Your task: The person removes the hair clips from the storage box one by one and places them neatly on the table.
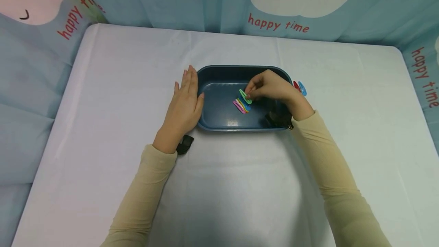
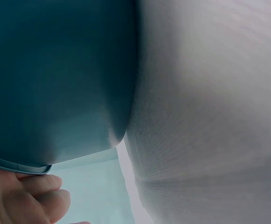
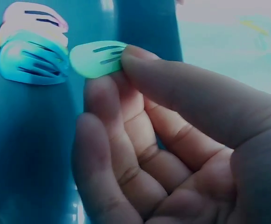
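A dark blue oblong tray (image 1: 216, 102) stands on the white-covered table. My left hand (image 1: 183, 106) rests against its left end with fingers extended; in the left wrist view, curled-looking fingertips (image 2: 53, 200) show beside the tray's rim. Over the tray, my right hand (image 1: 272, 87) pinches a green snap hair clip (image 3: 95, 58) between thumb and fingers. Just beside that clip, a blue hair clip (image 3: 30, 65), a yellow one partly covered, and a pink hair clip (image 1: 238, 106) lie in an overlapping row on the tray floor.
Outside the tray's right end lie a red hair clip (image 1: 296, 85), partly hidden by the tray and hand, and a blue hair clip (image 1: 302, 88). A black wrist device (image 1: 185, 145) sits below the left hand. Printed blue curtains (image 1: 171, 3) border the table (image 1: 137, 56).
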Motion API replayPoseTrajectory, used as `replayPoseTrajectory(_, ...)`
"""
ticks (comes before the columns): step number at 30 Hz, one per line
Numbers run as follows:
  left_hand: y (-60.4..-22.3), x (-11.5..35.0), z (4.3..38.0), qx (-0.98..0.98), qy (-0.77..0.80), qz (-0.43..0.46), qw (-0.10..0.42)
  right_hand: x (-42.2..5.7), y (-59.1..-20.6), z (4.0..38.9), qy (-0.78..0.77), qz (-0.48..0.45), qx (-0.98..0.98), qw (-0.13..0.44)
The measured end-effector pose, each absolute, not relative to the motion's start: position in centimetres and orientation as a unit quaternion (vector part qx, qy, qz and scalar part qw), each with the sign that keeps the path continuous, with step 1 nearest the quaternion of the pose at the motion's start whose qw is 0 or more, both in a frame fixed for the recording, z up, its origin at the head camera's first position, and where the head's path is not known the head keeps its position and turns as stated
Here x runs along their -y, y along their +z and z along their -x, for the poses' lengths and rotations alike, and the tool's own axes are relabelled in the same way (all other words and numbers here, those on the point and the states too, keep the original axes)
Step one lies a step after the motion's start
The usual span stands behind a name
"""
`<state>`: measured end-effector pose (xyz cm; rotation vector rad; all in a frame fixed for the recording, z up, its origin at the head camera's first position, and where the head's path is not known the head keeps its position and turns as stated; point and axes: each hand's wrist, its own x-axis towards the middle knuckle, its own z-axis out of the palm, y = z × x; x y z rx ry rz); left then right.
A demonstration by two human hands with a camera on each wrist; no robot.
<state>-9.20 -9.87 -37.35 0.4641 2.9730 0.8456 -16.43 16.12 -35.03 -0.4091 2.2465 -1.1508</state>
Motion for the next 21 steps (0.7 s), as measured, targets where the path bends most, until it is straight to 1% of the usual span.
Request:
replayPoseTrajectory(6, -37.3, 9.6, 9.0, -0.951, 0.271, -0.15, 0.012, -16.7, -34.3, 15.9, -0.499, 0.131, -0.816, 0.262)
replayPoseTrajectory(10, -37.3, 9.5, 9.0, -0.951, 0.27, -0.151, 0.012, -17.2, -33.9, 15.7, -0.528, 0.134, -0.802, 0.244)
replayPoseTrajectory(21, -37.0, 9.9, 9.0, -0.951, 0.27, -0.15, 0.007, -18.1, -32.0, 15.0, -0.548, 0.13, -0.799, 0.208)
